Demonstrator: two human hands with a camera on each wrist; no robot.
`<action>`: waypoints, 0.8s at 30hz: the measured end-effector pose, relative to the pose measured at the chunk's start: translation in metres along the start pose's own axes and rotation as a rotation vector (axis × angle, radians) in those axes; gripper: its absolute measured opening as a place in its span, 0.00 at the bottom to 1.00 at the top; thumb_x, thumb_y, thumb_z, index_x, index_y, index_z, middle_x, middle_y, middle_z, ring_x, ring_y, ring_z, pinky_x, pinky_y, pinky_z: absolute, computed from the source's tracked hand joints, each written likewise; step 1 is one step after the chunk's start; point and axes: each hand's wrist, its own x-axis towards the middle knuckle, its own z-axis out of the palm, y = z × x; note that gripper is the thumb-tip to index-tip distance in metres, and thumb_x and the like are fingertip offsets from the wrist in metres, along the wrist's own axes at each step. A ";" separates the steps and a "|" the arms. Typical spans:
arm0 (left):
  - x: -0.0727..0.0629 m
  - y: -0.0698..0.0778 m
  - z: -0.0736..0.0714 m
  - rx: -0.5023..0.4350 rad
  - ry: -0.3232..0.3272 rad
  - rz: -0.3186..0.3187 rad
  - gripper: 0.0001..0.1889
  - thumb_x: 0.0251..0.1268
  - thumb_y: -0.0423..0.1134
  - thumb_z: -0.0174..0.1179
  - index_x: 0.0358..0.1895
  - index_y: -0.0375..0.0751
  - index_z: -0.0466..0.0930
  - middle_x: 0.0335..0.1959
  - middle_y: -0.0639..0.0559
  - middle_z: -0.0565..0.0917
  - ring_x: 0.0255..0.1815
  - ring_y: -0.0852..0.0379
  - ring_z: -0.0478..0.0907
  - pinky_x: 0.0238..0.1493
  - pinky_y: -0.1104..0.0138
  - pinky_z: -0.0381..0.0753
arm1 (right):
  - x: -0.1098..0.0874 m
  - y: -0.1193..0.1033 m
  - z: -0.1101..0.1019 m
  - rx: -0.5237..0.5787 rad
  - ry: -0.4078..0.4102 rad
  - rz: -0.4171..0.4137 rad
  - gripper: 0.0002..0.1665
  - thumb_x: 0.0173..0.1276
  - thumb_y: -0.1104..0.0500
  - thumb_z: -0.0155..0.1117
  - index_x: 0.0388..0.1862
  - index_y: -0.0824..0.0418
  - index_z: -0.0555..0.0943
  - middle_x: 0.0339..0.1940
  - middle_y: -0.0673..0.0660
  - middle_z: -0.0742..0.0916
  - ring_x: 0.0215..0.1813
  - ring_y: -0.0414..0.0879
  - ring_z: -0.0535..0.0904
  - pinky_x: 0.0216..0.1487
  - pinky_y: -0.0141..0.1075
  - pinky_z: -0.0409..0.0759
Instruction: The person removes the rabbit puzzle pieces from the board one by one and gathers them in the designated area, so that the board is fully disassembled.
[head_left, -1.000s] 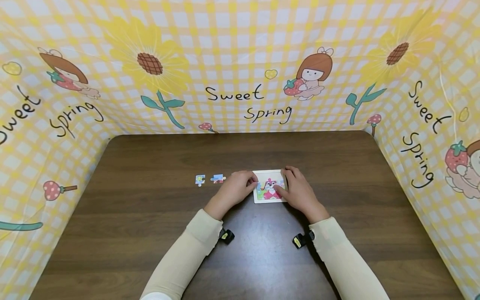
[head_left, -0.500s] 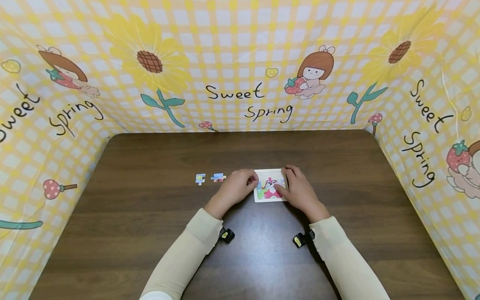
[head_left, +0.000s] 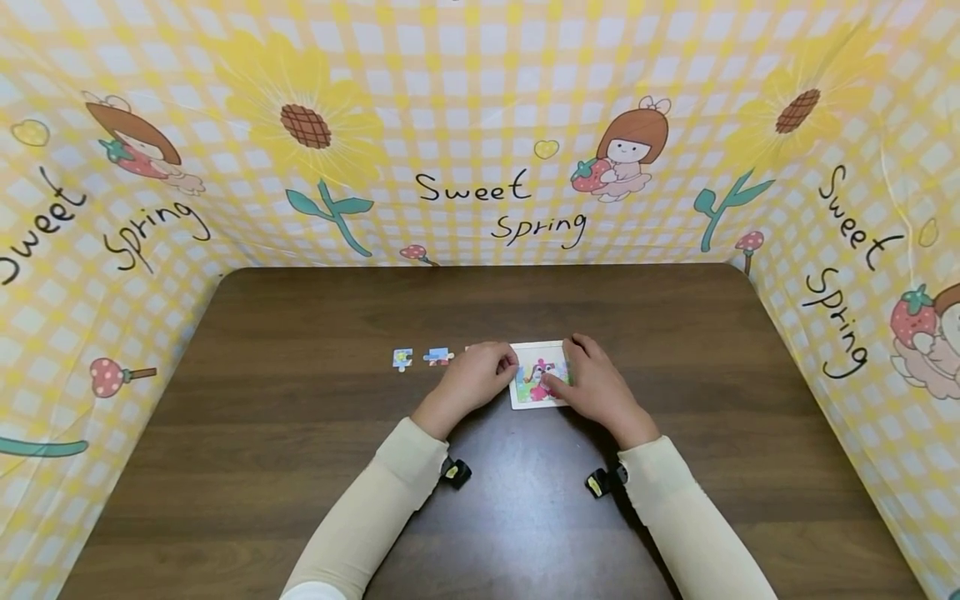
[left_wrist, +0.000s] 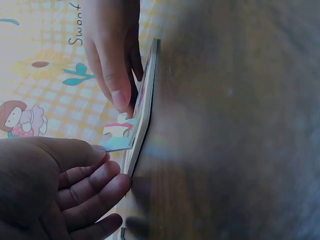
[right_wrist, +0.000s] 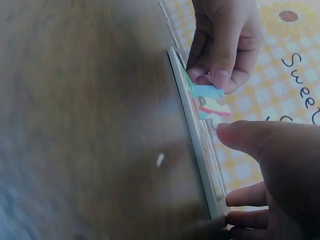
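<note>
A small jigsaw puzzle in a white-rimmed frame (head_left: 540, 403) lies on the table, with a pink cartoon animal in the picture. My left hand (head_left: 480, 372), at the frame's left side, pinches a puzzle piece (left_wrist: 117, 131) between thumb and fingers. The piece is light blue, white and red, and it tilts up over the frame's face. My right hand (head_left: 600, 385) holds the frame at its right side, fingers along the edge. The right thumb (right_wrist: 237, 135) reaches over the picture, its tip right at the piece's tab.
Two loose puzzle pieces, one with yellow (head_left: 402, 358) and one mostly blue (head_left: 438, 357), lie left of my left hand; part of another shows behind that hand. The brown wooden table (head_left: 300, 467) is enclosed by yellow checked cloth (head_left: 465, 100) at the back and both sides.
The right thumb has slid slightly left across the picture. The left hand keeps its pinch, and the loose pieces stay put.
</note>
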 end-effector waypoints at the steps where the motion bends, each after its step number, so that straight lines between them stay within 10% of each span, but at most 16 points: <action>1: 0.000 0.000 0.000 -0.001 0.000 0.002 0.05 0.68 0.43 0.58 0.36 0.50 0.82 0.29 0.59 0.77 0.29 0.63 0.73 0.31 0.69 0.74 | -0.001 -0.001 0.001 -0.006 -0.005 -0.002 0.50 0.65 0.36 0.62 0.74 0.68 0.61 0.75 0.66 0.62 0.74 0.61 0.57 0.67 0.56 0.63; 24: -0.001 0.001 -0.001 -0.017 0.003 0.005 0.04 0.67 0.42 0.59 0.35 0.49 0.81 0.28 0.59 0.77 0.28 0.63 0.73 0.31 0.69 0.73 | 0.000 -0.008 0.009 -0.070 0.031 -0.027 0.56 0.60 0.37 0.68 0.73 0.72 0.59 0.73 0.70 0.63 0.73 0.63 0.57 0.68 0.54 0.63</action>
